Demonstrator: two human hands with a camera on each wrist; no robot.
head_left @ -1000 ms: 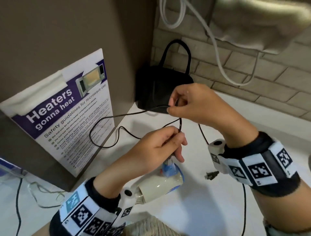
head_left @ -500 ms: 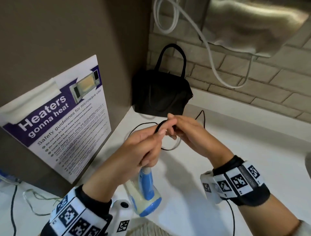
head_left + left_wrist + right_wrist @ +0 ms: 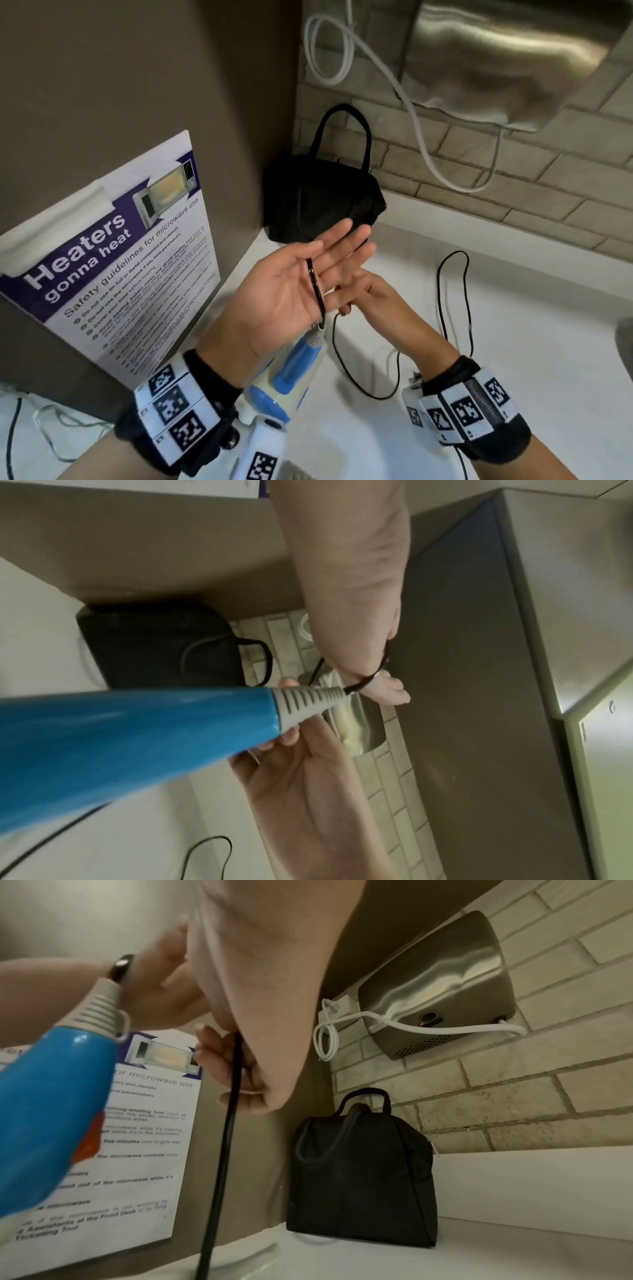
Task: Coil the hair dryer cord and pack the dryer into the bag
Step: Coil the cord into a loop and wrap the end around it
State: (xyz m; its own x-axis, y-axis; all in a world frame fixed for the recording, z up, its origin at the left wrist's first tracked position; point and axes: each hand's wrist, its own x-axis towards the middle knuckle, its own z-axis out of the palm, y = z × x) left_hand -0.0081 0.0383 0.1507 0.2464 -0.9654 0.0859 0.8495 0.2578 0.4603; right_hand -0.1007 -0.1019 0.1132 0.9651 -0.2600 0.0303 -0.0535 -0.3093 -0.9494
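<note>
A: How was the left hand held?

B: The left hand (image 3: 284, 291) was flat, palm up, fingers straight and slightly spread. The black cord (image 3: 317, 287) lay across the palm and passed round the edge of the hand. No finger closed on it.

A: Where was the dryer?

B: The blue and cream hair dryer (image 3: 291, 373) was just below that wrist, its ribbed cord end pointing up at the palm. Whether it touched the white desk (image 3: 513, 325) could not be told.

A: And the right hand?

B: The right hand (image 3: 373, 298) sat just beneath the left, its fingers (image 3: 219, 1058) curled round the cord, pinching it. From there the cord dropped to the desk, where slack lay in loose loops on the right.

A: And the bag?

B: The black bag (image 3: 322, 202) stood upright in the desk's corner, handles up, against the brick wall — beyond both hands, apart from the dryer. A microwave safety poster (image 3: 102, 260) was on the left.
</note>
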